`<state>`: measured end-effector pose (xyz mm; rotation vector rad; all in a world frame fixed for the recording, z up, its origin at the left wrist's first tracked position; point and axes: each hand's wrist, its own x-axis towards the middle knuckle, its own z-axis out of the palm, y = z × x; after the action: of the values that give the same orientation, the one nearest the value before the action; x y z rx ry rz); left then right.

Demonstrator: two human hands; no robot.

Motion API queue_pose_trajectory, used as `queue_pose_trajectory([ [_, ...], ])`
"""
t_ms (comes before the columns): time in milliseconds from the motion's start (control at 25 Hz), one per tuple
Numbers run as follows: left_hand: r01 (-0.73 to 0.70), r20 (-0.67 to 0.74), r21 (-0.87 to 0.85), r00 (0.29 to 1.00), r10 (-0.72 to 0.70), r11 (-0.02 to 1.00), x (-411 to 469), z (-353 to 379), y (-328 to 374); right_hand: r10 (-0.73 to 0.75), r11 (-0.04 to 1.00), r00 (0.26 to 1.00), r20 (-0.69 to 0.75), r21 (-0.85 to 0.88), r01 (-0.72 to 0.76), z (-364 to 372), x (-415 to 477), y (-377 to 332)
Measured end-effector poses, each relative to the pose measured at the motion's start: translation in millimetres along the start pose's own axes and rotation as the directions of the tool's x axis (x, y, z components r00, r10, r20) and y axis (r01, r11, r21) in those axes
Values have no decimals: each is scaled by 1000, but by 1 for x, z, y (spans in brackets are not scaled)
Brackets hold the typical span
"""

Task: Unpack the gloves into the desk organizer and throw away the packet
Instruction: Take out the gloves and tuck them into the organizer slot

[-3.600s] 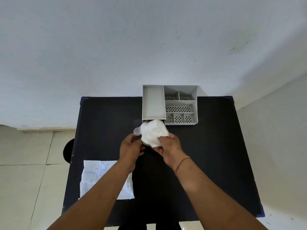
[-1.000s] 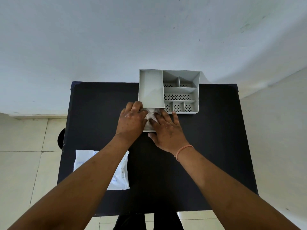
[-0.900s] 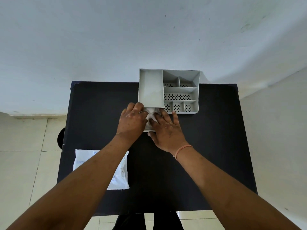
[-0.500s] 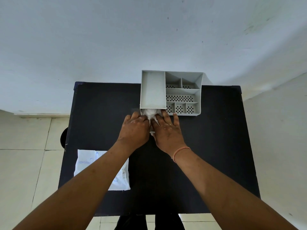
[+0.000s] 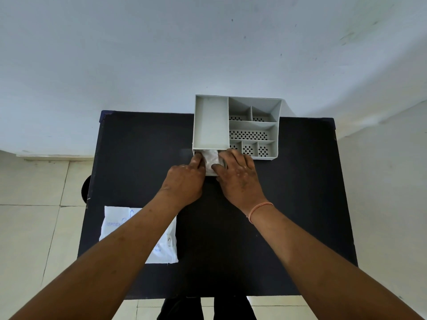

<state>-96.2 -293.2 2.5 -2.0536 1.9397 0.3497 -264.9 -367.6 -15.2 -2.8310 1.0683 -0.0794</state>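
A grey desk organizer [image 5: 210, 121] with several compartments stands at the far edge of the black table [image 5: 138, 162]. Its low front drawer is pulled out, and a white bundle of gloves [image 5: 211, 159] lies in it. My left hand [image 5: 184, 181] presses on the bundle's left side. My right hand [image 5: 238, 176] presses on its right side, thumb across the front. Both hands cover much of the gloves. The white printed packet [image 5: 166, 245] lies flat at the table's near left, partly under my left forearm.
A white wall rises right behind the table. Pale tiled floor shows on the left, with a dark round object [image 5: 85, 190] half hidden by the table's left edge. My legs show below the near edge.
The gloves went from being held in the air in front of the organizer down into its front drawer. Over the last second my hands stayed pressed on them, shifting only slightly.
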Motion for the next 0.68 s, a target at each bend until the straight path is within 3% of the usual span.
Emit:
queue_pose_trajectory([
  [160, -13, -79, -7, 997, 12, 1000, 6, -5, -4, 4, 996, 999, 51, -90, 1, 0, 6, -2],
  [400, -38, -263, -137, 965, 1, 990, -4, 1, -7, 72, 991, 997, -13, -113, -73, 11, -1, -13],
  [520, -76, -254, -127, 966, 42, 989, -3, 5, -8, 99, 990, 995, -29, -99, -101, 7, 2, -17],
  [680, -25, -194, -135, 981, -1, 991, 3, -5, -8, 132, 989, 989, -70, -54, -135, -5, 1, -25],
])
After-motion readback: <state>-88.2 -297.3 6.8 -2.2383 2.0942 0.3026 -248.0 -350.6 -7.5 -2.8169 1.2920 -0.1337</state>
